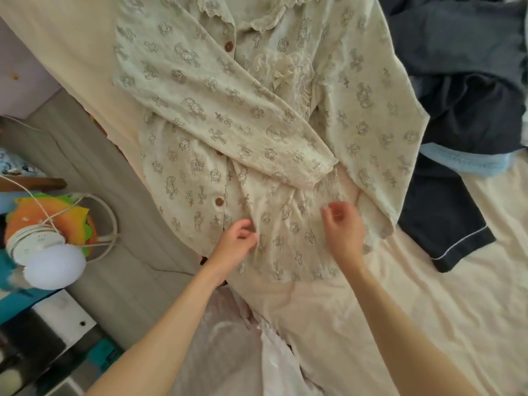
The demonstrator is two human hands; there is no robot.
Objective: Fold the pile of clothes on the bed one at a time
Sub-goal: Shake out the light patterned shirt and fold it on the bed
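Note:
A cream button-up pyjama shirt [257, 132] with a small printed pattern and a lace collar lies spread face up on the bed [434, 315]. One long sleeve [228, 110] is folded diagonally across its front. My left hand [238, 242] is at the lower front of the shirt beside the button strip, fingers curled and pinching a crease of the fabric. My right hand [343, 227] hovers just above the lower right part of the shirt, fingers loosely curled, with nothing visibly held.
A heap of navy clothes [468, 110] with a light blue lace edge [463, 162] lies at the right, and dark shorts with white piping [445, 232] below it. A pale thin garment [228, 338] lies near me. Left of the bed stand a white round lamp [54, 267] and cables.

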